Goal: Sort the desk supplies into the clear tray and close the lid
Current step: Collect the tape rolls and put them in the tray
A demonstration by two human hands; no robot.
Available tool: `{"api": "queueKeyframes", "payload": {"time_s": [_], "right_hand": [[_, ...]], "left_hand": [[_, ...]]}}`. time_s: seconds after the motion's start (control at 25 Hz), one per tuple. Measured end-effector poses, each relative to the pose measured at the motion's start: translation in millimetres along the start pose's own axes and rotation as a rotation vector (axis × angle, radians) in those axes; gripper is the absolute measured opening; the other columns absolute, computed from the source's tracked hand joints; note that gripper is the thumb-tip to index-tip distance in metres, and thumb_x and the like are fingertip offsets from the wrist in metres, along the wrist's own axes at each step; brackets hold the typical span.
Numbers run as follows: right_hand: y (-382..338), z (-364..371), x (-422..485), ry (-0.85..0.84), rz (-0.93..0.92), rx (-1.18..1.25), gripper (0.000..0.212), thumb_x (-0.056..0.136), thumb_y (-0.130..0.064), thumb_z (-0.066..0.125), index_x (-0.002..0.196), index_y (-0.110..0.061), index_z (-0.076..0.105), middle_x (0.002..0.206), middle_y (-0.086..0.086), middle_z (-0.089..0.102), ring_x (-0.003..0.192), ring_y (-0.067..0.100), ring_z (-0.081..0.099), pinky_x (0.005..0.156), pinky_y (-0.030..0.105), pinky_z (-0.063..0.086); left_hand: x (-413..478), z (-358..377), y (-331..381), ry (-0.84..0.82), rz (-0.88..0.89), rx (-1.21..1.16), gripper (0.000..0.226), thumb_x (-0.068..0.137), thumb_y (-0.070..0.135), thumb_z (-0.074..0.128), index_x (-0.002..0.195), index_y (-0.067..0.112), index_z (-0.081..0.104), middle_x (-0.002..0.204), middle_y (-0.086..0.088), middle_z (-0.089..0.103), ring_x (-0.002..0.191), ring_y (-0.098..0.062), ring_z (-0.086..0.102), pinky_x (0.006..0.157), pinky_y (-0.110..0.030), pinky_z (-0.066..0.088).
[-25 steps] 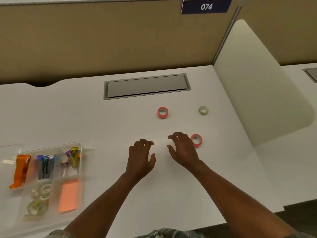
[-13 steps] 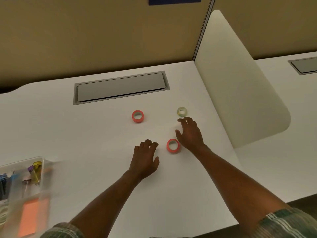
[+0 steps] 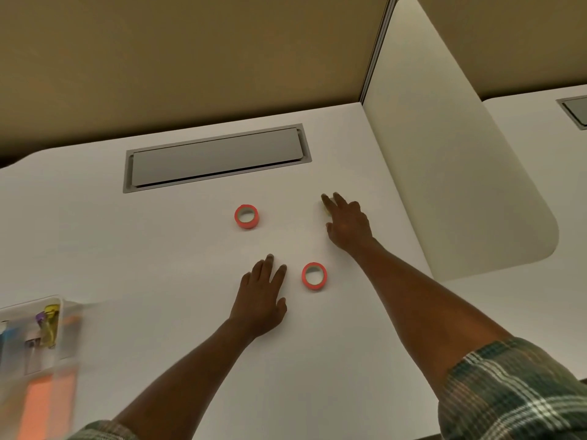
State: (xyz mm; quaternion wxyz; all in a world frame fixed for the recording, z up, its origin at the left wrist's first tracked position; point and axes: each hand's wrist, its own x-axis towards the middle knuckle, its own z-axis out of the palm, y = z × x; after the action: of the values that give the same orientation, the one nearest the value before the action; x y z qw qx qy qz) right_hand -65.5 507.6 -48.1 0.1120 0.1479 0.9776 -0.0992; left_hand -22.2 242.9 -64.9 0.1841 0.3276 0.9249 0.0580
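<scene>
Two orange tape rolls lie flat on the white desk: one (image 3: 246, 216) farther back, one (image 3: 314, 276) nearer me. My right hand (image 3: 347, 222) reaches over a pale yellow-green tape roll (image 3: 326, 210), fingers spread on it; most of the roll is hidden and I cannot see a closed grip. My left hand (image 3: 261, 295) lies flat and open on the desk just left of the near orange roll. The clear tray (image 3: 62, 325) shows blurred at the left edge, holding clips, small items and an orange sticky pad.
A grey cable hatch (image 3: 216, 158) is set into the desk behind the rolls. A white rounded divider panel (image 3: 444, 173) stands close on the right of my right hand. A tan partition wall (image 3: 190, 58) runs along the back.
My right hand has reached forward from the near orange roll to the yellow-green roll, now covering it. The view has swung right, pushing the tray to the left edge.
</scene>
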Motion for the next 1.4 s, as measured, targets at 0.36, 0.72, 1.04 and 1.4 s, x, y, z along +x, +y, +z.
{"api": "queueKeyframes", "payload": {"time_s": [0.36, 0.72, 1.04, 1.4], "right_hand": [[-3.3, 6.2, -24.8, 0.061, 0.13, 0.48, 0.047, 0.086, -0.032, 0.068, 0.13, -0.02, 0.057, 0.12, 0.014, 0.058, 0.108, 0.031, 0.059, 0.089, 0.037, 0.051], [-7.4, 23.1, -100.5, 0.131, 0.403, 0.828, 0.045, 0.089, -0.035, 0.069, 0.129, -0.019, 0.059, 0.12, 0.009, 0.063, 0.109, 0.023, 0.06, 0.096, 0.034, 0.047], [-61.1, 24.3, -132.5, 0.038, 0.45, 1.173, 0.029, 0.091, -0.033, 0.067, 0.119, -0.026, 0.062, 0.111, 0.009, 0.068, 0.092, 0.021, 0.068, 0.077, 0.037, 0.061], [-188.2, 22.4, -140.0, -0.216, 0.42, 1.536, 0.02, 0.093, -0.02, 0.059, 0.112, -0.022, 0.066, 0.104, 0.009, 0.067, 0.087, 0.027, 0.07, 0.079, 0.039, 0.06]], "left_hand": [[4.5, -7.4, 11.7, -0.024, -0.002, -0.009, 0.079, 0.092, 0.04, 0.05, 0.157, 0.025, 0.008, 0.163, -0.015, 0.009, 0.146, -0.033, 0.017, 0.114, -0.043, 0.029], [7.8, -0.1, 41.2, 0.019, 0.163, 0.04, 0.039, 0.093, 0.025, 0.052, 0.131, 0.017, 0.05, 0.15, -0.017, 0.035, 0.134, -0.037, 0.037, 0.095, -0.044, 0.041], [-36.1, -10.5, -0.7, 0.167, 0.053, -0.313, 0.019, 0.09, 0.027, 0.06, 0.105, 0.014, 0.06, 0.117, -0.006, 0.054, 0.101, -0.025, 0.054, 0.076, -0.037, 0.048], [-139.2, -35.4, -88.7, 0.286, -0.529, -1.014, 0.041, 0.079, 0.06, 0.067, 0.073, 0.022, 0.056, 0.071, 0.007, 0.06, 0.064, -0.008, 0.054, 0.058, -0.024, 0.039]]}}
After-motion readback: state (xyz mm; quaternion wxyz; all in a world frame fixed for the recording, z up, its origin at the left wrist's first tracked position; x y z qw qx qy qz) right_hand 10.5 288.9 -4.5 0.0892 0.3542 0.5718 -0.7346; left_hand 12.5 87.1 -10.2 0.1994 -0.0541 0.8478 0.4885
